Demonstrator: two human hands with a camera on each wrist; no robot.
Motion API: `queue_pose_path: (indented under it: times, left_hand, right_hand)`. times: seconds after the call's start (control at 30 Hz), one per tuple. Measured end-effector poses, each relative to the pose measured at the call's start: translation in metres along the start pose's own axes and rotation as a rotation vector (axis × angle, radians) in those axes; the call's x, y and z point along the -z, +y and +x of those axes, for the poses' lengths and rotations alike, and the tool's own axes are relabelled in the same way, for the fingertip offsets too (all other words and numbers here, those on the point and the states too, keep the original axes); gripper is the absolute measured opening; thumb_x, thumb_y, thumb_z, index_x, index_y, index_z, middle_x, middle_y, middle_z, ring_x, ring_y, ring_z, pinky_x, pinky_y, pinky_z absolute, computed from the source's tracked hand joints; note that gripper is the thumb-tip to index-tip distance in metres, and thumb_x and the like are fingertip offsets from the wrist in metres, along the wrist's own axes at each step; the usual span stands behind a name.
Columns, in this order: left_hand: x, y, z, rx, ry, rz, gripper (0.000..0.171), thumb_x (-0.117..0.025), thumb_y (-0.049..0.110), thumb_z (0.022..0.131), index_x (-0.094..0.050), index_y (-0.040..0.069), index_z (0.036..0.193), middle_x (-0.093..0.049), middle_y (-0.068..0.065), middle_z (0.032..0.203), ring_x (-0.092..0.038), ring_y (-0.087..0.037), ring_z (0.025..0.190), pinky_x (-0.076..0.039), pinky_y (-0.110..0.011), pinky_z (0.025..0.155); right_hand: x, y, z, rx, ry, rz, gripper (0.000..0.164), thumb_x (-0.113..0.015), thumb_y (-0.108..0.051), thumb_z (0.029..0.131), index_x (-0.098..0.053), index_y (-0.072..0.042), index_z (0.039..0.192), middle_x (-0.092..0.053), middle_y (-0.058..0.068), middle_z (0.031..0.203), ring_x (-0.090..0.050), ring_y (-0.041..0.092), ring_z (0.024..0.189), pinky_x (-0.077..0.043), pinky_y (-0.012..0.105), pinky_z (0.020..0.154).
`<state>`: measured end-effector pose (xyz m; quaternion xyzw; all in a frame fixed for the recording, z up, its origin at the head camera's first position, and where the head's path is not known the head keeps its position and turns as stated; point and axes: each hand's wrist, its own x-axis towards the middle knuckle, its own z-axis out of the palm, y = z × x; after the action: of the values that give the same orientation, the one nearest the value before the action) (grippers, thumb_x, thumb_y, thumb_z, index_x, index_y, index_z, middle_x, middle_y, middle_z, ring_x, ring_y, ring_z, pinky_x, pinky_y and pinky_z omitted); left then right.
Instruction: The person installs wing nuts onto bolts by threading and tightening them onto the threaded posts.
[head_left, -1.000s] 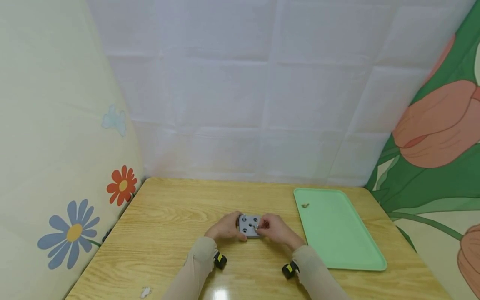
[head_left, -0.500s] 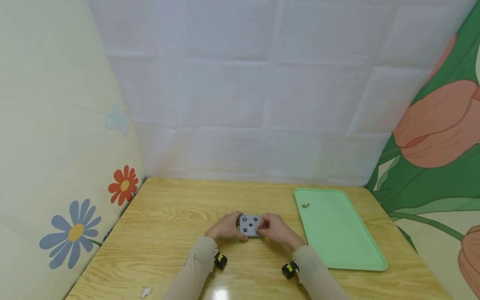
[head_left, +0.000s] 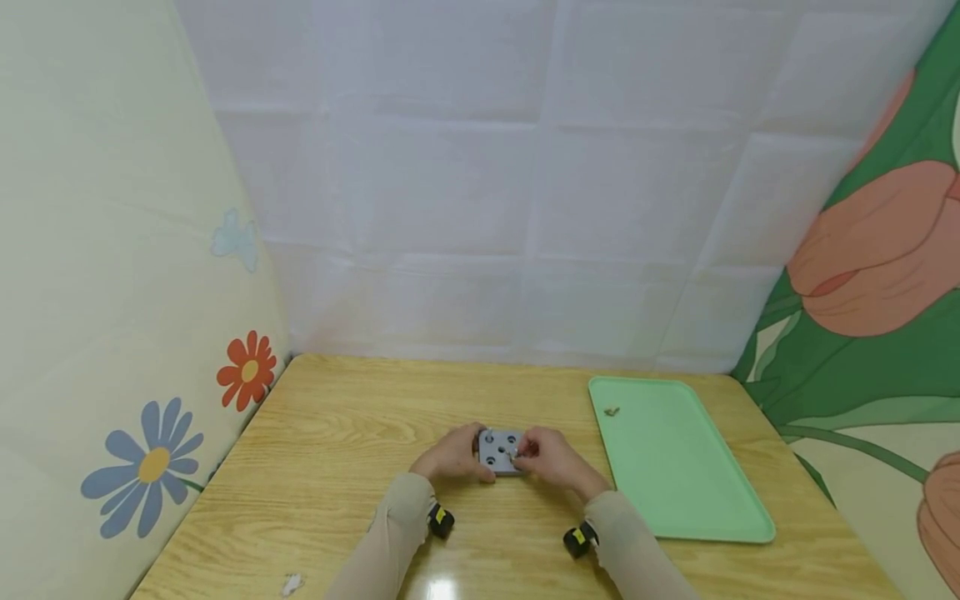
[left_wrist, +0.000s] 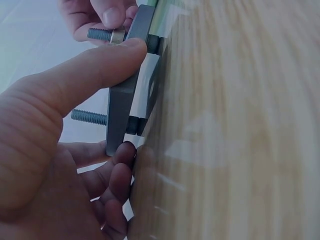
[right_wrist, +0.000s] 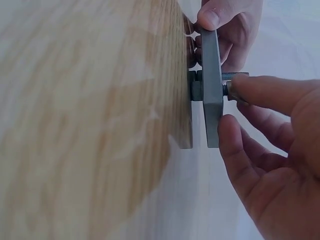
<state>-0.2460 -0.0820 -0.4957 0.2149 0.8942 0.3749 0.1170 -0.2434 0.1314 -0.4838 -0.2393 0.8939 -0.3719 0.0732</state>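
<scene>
With the left hand (head_left: 452, 454) gripping the flat grey metal plate (left_wrist: 121, 107), the right hand (head_left: 553, 458), pinching the pale metal nut (left_wrist: 117, 36), should keep it square to the threaded steel bolt (left_wrist: 99, 34).

a glossy light-brown table (head_left: 337, 450), its wood grain running roughly along the far edge, shows 2 far corners, the left of them rounded. about midway between its left and right edges stands a grey metal plate (head_left: 498, 442), raised off the surface on the heads of at least 2 bolts (left_wrist: 133, 125). a pale green tray (head_left: 690, 467) with a raised rim lies flat towards the right edge, 1 end just short of the far edge. towards the left edge, well forward, is 1 small white patch (head_left: 292, 585), scrap or mark unclear.
</scene>
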Motion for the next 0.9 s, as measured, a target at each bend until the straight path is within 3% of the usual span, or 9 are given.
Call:
queue_pose_path:
  times: [0.13,0.33,0.57,0.77,0.9]
  left_hand:
    - [-0.0004,-0.0001,0.0007,-0.003,0.000,-0.009,0.071,-0.079,0.032,0.061,-0.046,0.007,0.118,-0.052,0.006,0.093,-0.049,-0.009,0.082,-0.040,-0.026,0.073]
    - [0.0000,-0.0001,0.0008,-0.005,0.002,-0.005,0.072,-0.079,0.032,0.060,-0.045,0.006,0.119,-0.052,0.006,0.094,-0.049,-0.009,0.083,-0.039,-0.027,0.075]
    - [-0.0013,-0.0021,0.0018,-0.012,-0.001,-0.024,0.070,-0.079,0.031,0.061,-0.046,0.008,0.118,-0.052,0.007,0.092,-0.049,-0.009,0.081,-0.040,-0.026,0.073]
    - [-0.0032,-0.0026,0.0027,-0.003,0.002,-0.018,0.069,-0.079,0.031,0.060,-0.047,0.008,0.116,-0.052,0.007,0.091,-0.050,-0.008,0.080,-0.040,-0.025,0.072]
    - [-0.0027,-0.0013,0.0029,-0.002,0.005,-0.021,0.068,-0.079,0.030,0.060,-0.047,0.008,0.116,-0.052,0.007,0.091,-0.050,-0.009,0.080,-0.040,-0.026,0.072]
  right_hand:
    - [0.0004,0.0014,0.0002,0.001,-0.011,0.009,0.014,-0.069,-0.008,0.071,-0.056,-0.013,0.073,-0.052,-0.002,0.075,-0.049,0.012,0.068,-0.042,0.026,0.059]
    - [0.0016,0.0039,0.0007,0.019,-0.020,-0.011,0.020,-0.057,0.007,0.068,-0.057,-0.011,0.075,-0.051,-0.001,0.078,-0.048,0.014,0.071,-0.041,0.028,0.062]
    - [0.0017,-0.0001,-0.0014,0.005,-0.009,0.003,0.011,-0.063,-0.002,0.074,-0.056,-0.011,0.076,-0.052,-0.001,0.078,-0.050,0.013,0.071,-0.043,0.027,0.061]
    - [0.0025,-0.0017,-0.0008,-0.007,-0.022,0.038,0.018,-0.066,-0.010,0.076,-0.055,-0.009,0.090,-0.054,-0.001,0.082,-0.051,0.012,0.073,-0.043,0.027,0.061]
    - [0.0019,-0.0001,0.0010,0.002,-0.021,0.017,0.014,-0.066,-0.011,0.076,-0.057,-0.010,0.088,-0.054,-0.002,0.081,-0.051,0.011,0.071,-0.043,0.026,0.060]
